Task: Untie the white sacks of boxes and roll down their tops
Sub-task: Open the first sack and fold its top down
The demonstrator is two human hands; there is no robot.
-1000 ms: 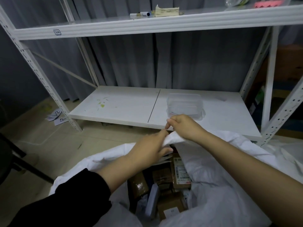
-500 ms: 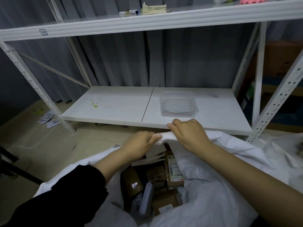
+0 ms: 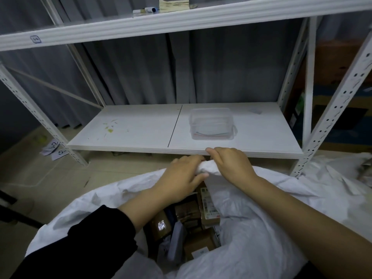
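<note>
Rolling down the far rim of the open white sack (image 3: 251,228) (boxes (image 3: 189,216) showing inside, on the floor before the shelf (image 3: 130,137)) is judged underway, its bunched edge gripped by curled left hand (image 3: 182,174) and right hand (image 3: 231,165), another turn being needed next.

1. Both arms reach forward toward 12 o'clock, and the hands meet side by side near the middle of the view.
2. The left hand (image 3: 182,174) lies palm down, its fingers curled over a rolled white fold, thumb tucked beneath.
3. The right hand (image 3: 231,165) has its grip on the same fold, knuckles up.
4. The left forearm wears a black sleeve; the right forearm is bare.
</note>
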